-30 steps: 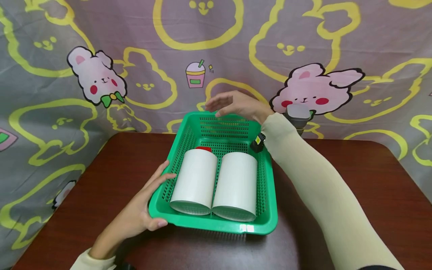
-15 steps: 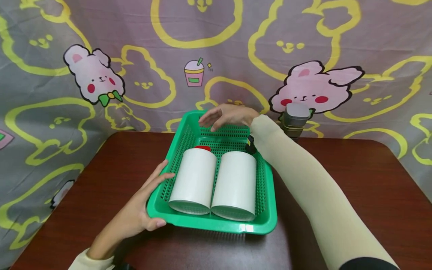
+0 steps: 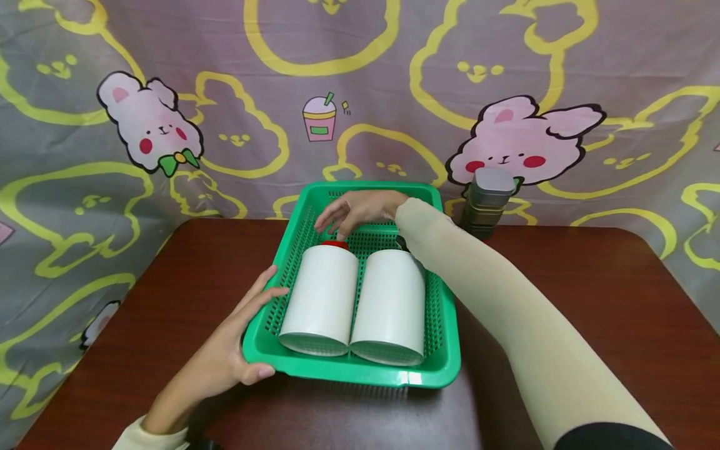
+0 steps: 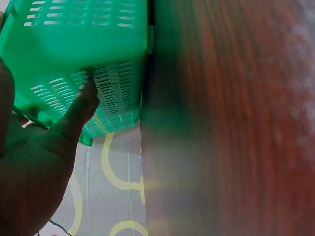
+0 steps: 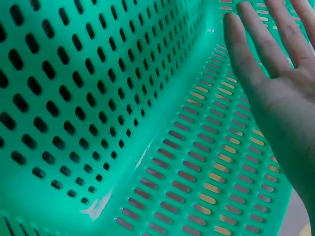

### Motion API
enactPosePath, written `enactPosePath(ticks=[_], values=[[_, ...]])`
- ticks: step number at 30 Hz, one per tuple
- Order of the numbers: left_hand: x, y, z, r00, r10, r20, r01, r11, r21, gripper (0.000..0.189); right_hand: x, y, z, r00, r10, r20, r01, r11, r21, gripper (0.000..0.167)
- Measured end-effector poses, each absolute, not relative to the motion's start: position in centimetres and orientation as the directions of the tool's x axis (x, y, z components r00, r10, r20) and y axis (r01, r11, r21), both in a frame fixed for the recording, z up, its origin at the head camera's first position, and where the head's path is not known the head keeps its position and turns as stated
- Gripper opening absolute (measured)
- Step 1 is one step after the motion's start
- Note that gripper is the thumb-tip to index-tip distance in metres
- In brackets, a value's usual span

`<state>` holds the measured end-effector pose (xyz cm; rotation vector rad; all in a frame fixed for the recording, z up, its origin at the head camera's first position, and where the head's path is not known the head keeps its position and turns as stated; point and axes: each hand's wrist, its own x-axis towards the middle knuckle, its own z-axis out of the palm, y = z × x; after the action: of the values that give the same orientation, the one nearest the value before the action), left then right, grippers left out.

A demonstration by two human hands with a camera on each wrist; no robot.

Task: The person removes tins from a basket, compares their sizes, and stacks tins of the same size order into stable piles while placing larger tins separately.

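Observation:
A green perforated plastic basket [image 3: 360, 378] stands on the table. Two white cylinders lie side by side in it, a left one [image 3: 320, 297] and a right one [image 3: 390, 303], their near ends appearing open. My left hand [image 3: 230, 344] grips the basket's near left corner, thumb at the front and fingers along the left rim; in the left wrist view one finger lies against the outer wall. My right hand [image 3: 362, 212] reaches over the far end of the basket, fingers loosely extended, its thumb tip right at a red object [image 3: 336, 244] partly hidden behind the left cylinder.
The dark red wooden table [image 3: 574, 300] spreads to both sides. A stack of small grey and brownish containers [image 3: 488, 200] stands behind the basket at the right. A patterned cloth [image 3: 388, 50] with cartoon rabbits hangs along the back.
My right hand has come down and to the left, from above the basket's far rim to the red object inside. My left hand keeps its hold on the basket.

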<state>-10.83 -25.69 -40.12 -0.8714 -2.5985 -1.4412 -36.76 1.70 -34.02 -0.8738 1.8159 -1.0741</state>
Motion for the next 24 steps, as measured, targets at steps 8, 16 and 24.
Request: enactPosePath(ticks=[8, 16, 24], values=[[-10.8, -25.7, -39.9, -0.843, 0.449, 0.298, 0.492, 0.416, 0.764, 0.094, -36.7, 1.4, -34.5, -0.375, -0.861, -0.345, -0.134, 0.419, -0.898, 0.056], [-10.9, -25.8, -40.1, -0.845, 0.447, 0.294, 0.489, 0.422, 0.763, 0.092, -36.7, 1.2, -35.1, -0.368, -0.840, -0.399, -0.157, 0.479, -0.864, 0.061], [-10.6, -25.5, -39.8, -0.859, 0.437, 0.268, 0.457, 0.416, 0.786, 0.094, -36.5, 0.9, -35.4, -0.334, -0.825, -0.455, -0.196, 0.533, -0.823, 0.063]])
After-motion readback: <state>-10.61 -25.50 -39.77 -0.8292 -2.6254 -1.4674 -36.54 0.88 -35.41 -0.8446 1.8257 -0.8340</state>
